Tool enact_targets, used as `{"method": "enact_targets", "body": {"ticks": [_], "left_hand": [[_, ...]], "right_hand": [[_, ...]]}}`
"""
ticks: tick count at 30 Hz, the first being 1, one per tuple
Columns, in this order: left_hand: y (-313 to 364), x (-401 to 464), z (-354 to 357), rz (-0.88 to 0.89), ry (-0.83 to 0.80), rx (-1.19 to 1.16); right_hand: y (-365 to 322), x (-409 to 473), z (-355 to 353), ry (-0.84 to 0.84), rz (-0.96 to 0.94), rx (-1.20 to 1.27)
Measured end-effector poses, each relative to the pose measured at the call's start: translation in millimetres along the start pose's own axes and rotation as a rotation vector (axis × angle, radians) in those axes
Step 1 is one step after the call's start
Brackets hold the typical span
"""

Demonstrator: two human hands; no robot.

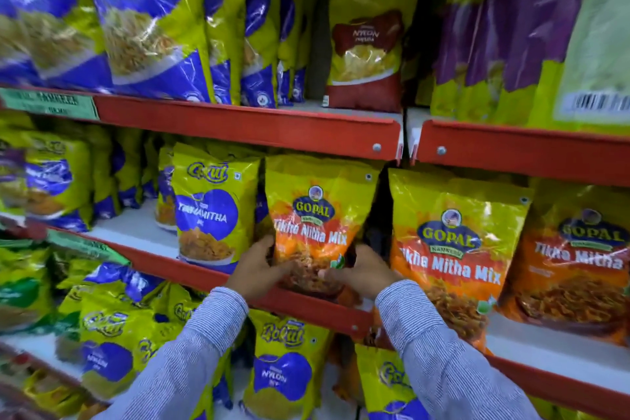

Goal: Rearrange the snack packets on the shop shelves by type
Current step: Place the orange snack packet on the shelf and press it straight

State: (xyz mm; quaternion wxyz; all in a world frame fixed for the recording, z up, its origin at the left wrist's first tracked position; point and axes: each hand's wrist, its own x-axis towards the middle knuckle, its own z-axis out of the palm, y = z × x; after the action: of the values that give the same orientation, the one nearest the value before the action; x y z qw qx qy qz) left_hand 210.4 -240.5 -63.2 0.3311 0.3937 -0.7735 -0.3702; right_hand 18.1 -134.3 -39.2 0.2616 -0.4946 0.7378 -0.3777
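An orange and yellow Tikha Mitha Mix packet (315, 215) stands upright on the middle shelf (306, 309), at the right end of its left section. My left hand (257, 269) grips its lower left edge and my right hand (363, 271) grips its lower right edge. To its left stands a yellow and blue Tikha Mitha packet (213, 204). Right of it, across the shelf gap, stand two more orange Tikha Mitha Mix packets (453, 249), (576, 259).
The top shelf (245, 123) holds several blue Nylon packets (146, 17), one red Nylon packet (368, 37) and purple packets (511, 27). The bottom shelf carries blue Nylon packets (283, 368) and green ones (20, 286), some leaning. Red shelf lips jut forward.
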Motion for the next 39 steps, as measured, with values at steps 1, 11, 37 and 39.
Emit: {"method": "enact_targets", "body": {"ticks": [1,11,37,39], "left_hand": [[-3,1,1,0.0,-0.017,-0.093],[14,-64,2,0.223,0.258,-0.407],[193,-138,262,0.33,0.016,-0.526],[201,-130,288,0.318,-0.014,-0.518]], "right_hand": [[3,2,2,-0.001,-0.015,0.051],[-11,-67,-8,0.163,-0.387,0.224],[171,-229,-250,0.395,-0.36,0.305],[189,-222,-269,0.389,-0.331,0.312]]}}
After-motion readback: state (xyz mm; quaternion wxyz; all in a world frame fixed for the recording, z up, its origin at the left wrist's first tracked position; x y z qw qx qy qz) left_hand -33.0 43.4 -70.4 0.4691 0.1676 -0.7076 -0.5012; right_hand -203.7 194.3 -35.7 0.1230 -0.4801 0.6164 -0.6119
